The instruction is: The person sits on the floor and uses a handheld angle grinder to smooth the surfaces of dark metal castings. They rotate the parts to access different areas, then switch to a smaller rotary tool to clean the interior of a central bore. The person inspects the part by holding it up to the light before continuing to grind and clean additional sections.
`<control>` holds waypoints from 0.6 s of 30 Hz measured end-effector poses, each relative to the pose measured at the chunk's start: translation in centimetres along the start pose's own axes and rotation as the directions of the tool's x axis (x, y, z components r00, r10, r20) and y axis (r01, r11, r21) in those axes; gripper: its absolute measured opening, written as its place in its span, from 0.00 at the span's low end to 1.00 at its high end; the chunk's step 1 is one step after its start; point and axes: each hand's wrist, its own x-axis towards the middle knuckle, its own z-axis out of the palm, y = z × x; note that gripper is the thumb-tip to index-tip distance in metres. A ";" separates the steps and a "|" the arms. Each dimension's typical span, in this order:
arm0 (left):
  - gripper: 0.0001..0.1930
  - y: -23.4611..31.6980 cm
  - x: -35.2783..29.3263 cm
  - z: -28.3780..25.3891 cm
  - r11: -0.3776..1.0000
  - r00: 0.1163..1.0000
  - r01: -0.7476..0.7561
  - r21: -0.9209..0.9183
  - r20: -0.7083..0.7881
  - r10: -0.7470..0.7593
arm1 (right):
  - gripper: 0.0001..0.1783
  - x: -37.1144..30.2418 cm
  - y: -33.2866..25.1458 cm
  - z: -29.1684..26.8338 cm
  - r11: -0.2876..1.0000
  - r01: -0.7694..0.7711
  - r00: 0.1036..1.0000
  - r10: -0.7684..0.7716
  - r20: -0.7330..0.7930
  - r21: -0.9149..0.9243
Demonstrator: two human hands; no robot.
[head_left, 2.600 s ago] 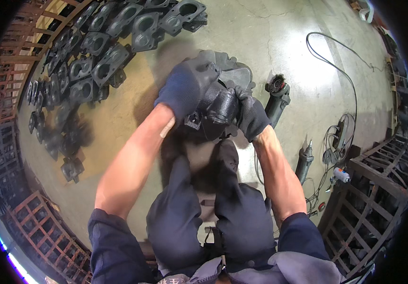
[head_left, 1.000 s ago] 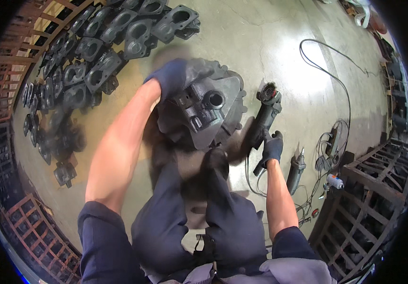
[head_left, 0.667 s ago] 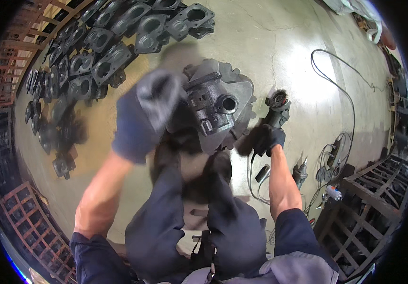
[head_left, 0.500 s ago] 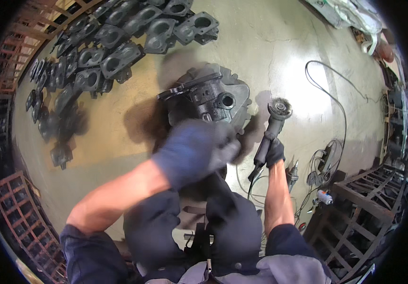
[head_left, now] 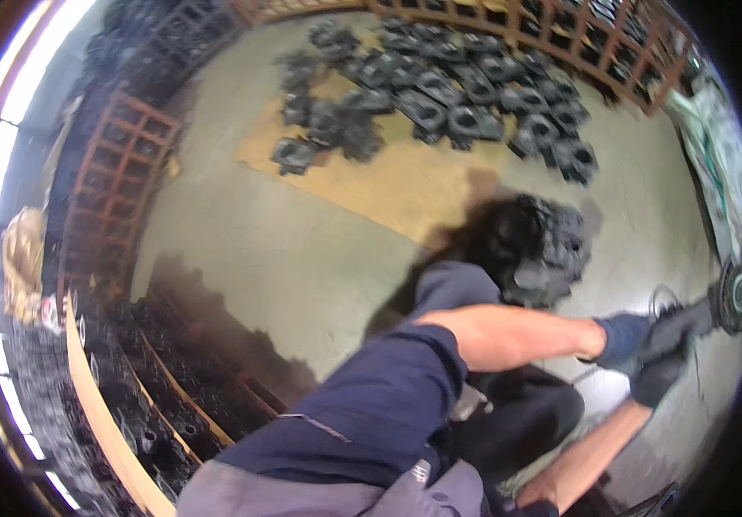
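An angle grinder (head_left: 684, 326) with a round wire-brush-like wheel (head_left: 733, 295) is at the right side of the view. My left hand (head_left: 623, 339), in a dark blue glove, is closed around its body. Just below, my right hand (head_left: 657, 377), in a dark glove, also grips the tool; its fingers are partly hidden. A black metal casting (head_left: 561, 250) sits on the floor left of the wheel, apart from it. Blur hides the fine detail of the casting and of both hands.
Many black castings (head_left: 466, 121) lie on a brown sheet (head_left: 362, 185) at the back. Rusty slatted crates (head_left: 121, 164) stand along the left and far edges. Stacked dark parts (head_left: 164, 422) fill the lower left. Pale plastic wrapping (head_left: 711, 129) hangs at the far right.
My view has swung left, so the castings and grinder appear farther right. My left hand has left the casting and now holds the grinder together with my right hand.
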 end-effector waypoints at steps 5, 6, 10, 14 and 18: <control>0.32 2.0 -0.7 -0.6 0.951 0.984 0.122 -0.283 0.162 -0.078 | 0.32 -0.1 -8.9 4.2 0.949 -0.182 0.982 0.189 -0.005 0.256; 0.31 1.7 -1.3 -0.1 0.915 0.974 0.204 -0.348 0.161 -0.157 | 0.33 -0.5 -8.3 5.4 0.959 -0.146 0.987 0.159 -0.035 0.241; 0.29 3.5 -2.1 -0.8 0.873 0.922 0.327 -0.363 -0.081 -0.379 | 0.33 -0.5 -6.0 7.9 0.959 -0.230 0.971 0.237 -0.024 0.166; 0.30 -2.7 -1.7 2.5 0.925 0.857 0.336 -0.177 -0.350 -0.378 | 0.33 -0.6 -3.2 10.3 0.908 -0.268 0.949 0.306 -0.075 0.322; 0.27 -3.1 -2.6 1.6 0.907 0.844 0.408 -0.103 -0.338 -0.418 | 0.33 0.0 -1.8 10.6 0.850 -0.404 0.904 0.427 0.007 0.338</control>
